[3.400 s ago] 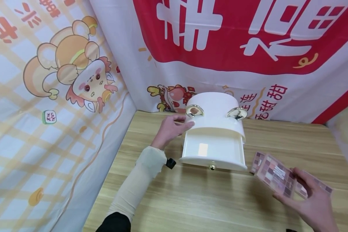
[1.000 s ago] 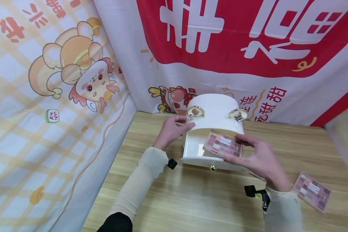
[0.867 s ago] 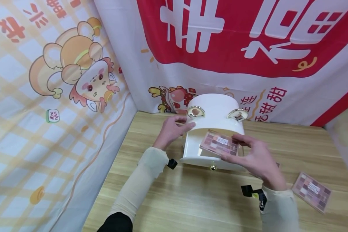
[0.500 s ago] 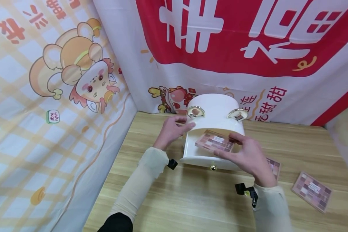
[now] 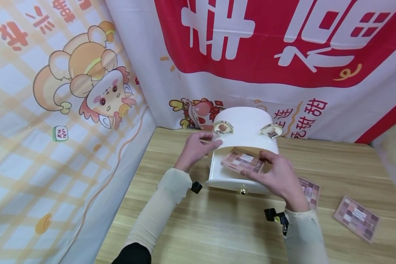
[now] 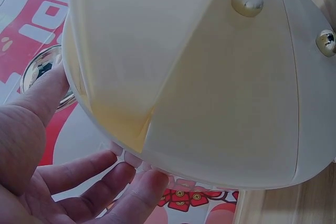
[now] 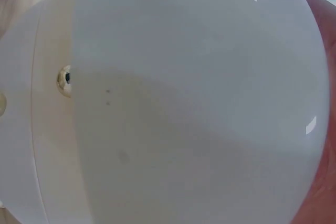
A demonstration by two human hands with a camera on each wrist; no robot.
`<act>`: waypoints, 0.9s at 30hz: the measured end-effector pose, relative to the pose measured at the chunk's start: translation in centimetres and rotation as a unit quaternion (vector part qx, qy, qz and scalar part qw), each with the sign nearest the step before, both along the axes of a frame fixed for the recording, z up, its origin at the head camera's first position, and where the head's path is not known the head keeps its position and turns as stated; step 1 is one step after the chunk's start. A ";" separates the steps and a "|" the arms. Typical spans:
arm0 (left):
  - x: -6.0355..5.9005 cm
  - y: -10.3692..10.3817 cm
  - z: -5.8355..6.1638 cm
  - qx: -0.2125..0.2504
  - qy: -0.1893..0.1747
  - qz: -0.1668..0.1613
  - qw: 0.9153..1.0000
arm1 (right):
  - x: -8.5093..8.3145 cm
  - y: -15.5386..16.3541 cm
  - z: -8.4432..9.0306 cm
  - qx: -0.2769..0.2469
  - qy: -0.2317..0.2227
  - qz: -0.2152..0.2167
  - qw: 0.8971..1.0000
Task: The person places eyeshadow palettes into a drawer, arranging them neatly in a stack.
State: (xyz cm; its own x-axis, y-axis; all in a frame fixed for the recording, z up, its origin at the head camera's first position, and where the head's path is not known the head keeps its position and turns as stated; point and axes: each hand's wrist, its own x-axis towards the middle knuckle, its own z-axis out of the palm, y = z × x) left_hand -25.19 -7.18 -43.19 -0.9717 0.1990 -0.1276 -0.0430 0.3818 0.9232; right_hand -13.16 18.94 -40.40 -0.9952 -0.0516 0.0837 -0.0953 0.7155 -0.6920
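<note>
Landmark = the white organizer box (image 5: 245, 126) at the back of the wooden table (image 5: 198, 227).

Nearest the camera, well to the R of the box and apart from it: a loose eyeshadow palette (image 5: 356, 218) flat on the table. A second spare palette (image 5: 309, 190) lies closer to the box, just beside its pulled-out drawer (image 5: 217, 176), partly hidden behind the R wrist.

At the drawer: R hand (image 5: 277, 178) pinches a third palette, the held palette (image 5: 242, 161), thumb on the near edge, fingers on the far edge. It sits tilted over the open drawer, far end under the box's overhang; can't tell if it touches the drawer floor yet. Small gold knob (image 5: 242, 190) on the drawer front, below the hand.

L side of the box: L hand (image 5: 196, 148) braces the body w/ fingers spread fairly straight against the wall, near the L gold ring (image 5: 222, 127). L wrist view confirms: fingers (image 6: 89, 174) lie loosely along the box edge.

Step in hand, as I judge it: placing a palette into the drawer, approx. mid-insert. Next move probably needs the palette levelled, lowered flat, then the pinch released w/o snagging the overhang, L hand steadying the box.

Behind the box: banner (image 5: 267, 44) w/ red panel.
</note>
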 end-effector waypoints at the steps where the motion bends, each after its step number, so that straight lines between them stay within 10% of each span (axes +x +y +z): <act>1: 0.0 0.0 0.0 -0.001 0.000 0.001 1.000 | 0.0 0.0 0.0 0.001 0.003 -0.001 1.000; 15: 0.2 0.0 0.1 0.005 0.000 0.005 1.000 | 1.1 0.4 0.8 -0.038 -0.017 -0.015 0.999; 27: 0.4 0.0 0.1 0.016 0.012 -0.003 1.000 | 3.1 2.4 -0.1 -0.143 0.063 -0.013 0.988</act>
State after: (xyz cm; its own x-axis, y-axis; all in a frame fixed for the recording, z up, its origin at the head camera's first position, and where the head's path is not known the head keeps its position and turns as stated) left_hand -24.79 -7.13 -43.04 -0.9733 0.2077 -0.0979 -0.0189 0.3526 0.9356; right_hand -10.10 21.30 -40.55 -0.9765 0.0185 0.2147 -0.1775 0.4961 -0.8499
